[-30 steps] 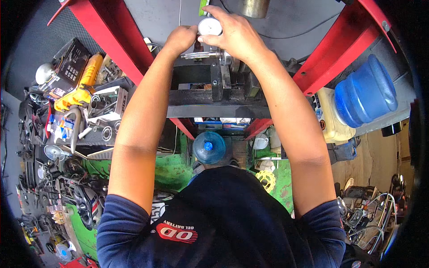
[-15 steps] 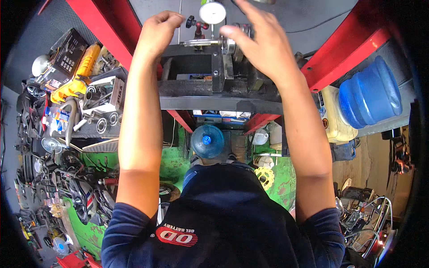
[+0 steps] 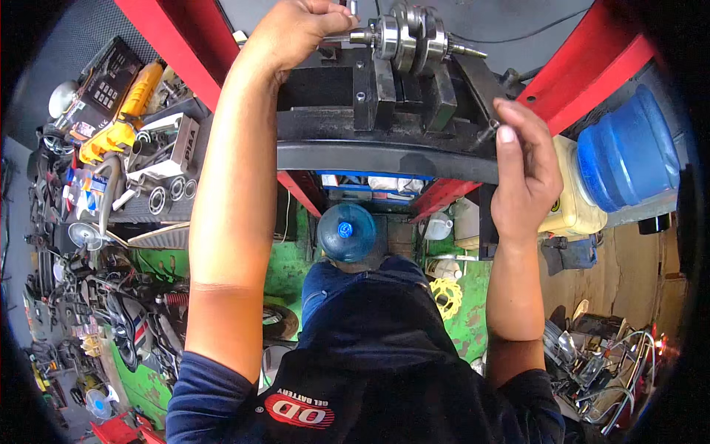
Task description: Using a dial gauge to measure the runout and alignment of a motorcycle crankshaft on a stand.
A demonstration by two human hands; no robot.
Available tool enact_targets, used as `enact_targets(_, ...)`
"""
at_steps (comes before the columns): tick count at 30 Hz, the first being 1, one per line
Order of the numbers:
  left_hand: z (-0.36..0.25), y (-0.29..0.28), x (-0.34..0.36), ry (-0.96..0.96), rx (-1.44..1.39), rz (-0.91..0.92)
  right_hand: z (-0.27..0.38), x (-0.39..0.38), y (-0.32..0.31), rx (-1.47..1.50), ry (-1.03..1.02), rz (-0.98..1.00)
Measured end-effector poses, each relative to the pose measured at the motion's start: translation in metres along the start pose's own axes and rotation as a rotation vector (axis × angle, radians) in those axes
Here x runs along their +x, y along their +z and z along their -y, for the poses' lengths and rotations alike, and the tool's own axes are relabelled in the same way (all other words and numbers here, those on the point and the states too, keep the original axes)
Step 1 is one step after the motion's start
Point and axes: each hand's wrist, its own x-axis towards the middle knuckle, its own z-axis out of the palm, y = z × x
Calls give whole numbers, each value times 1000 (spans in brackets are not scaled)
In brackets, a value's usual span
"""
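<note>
A steel crankshaft (image 3: 405, 35) lies across the upright metal supports of a black bench fixture (image 3: 384, 152). My left hand (image 3: 296, 33) is at the crankshaft's left end, fingers curled, the thumb by a small silver stem (image 3: 353, 9). What its fingers grip is cut off or hidden at the top edge. Lower down on the right, my right hand (image 3: 526, 166) pinches a small dark screw (image 3: 488, 132) at the fixture's right end between thumb and fingers. The crankshaft's thin right tip sticks out free, above this hand.
Red steel posts (image 3: 177, 44) rise on both sides. Bearings and a yellow tool (image 3: 140, 103) crowd the left bench. A blue water jug (image 3: 625, 155) and a cream canister (image 3: 577, 192) stand at right. Another jug (image 3: 346, 233) is below the fixture, near my legs.
My right hand has dropped from the crankshaft to the fixture's right end. My left hand has moved up and right. The round dial gauge has left the picture, and the crankshaft shows more fully.
</note>
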Motion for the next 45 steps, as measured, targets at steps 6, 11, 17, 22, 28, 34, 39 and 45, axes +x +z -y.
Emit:
enact_targets(6,-11,10,-2,1,-10,-35,-1,-18,-12,-76,19,23)
enact_targets(11,-16,12,-4,-34,1,-71,-2,-24,-14,-66,71,14)
enact_targets(17,-10,12,-3,-5,27,-90,-3,-27,-15,-73,81,29)
enact_targets(22,-12,14,-5,-23,11,-91,-3,-29,-16,-94,79,38)
enact_targets(28,-8,14,-4,-26,-15,-84,-5,-32,-16,-85,88,44)
enact_targets(34,-14,15,-6,-33,-11,-87,-6,-34,-17,-95,89,52)
enact_targets(39,-6,8,-4,-19,7,-60,-8,-39,-17,-90,101,77)
enact_targets(45,-9,8,-6,-4,-50,-40,-12,-48,-20,-105,137,83)
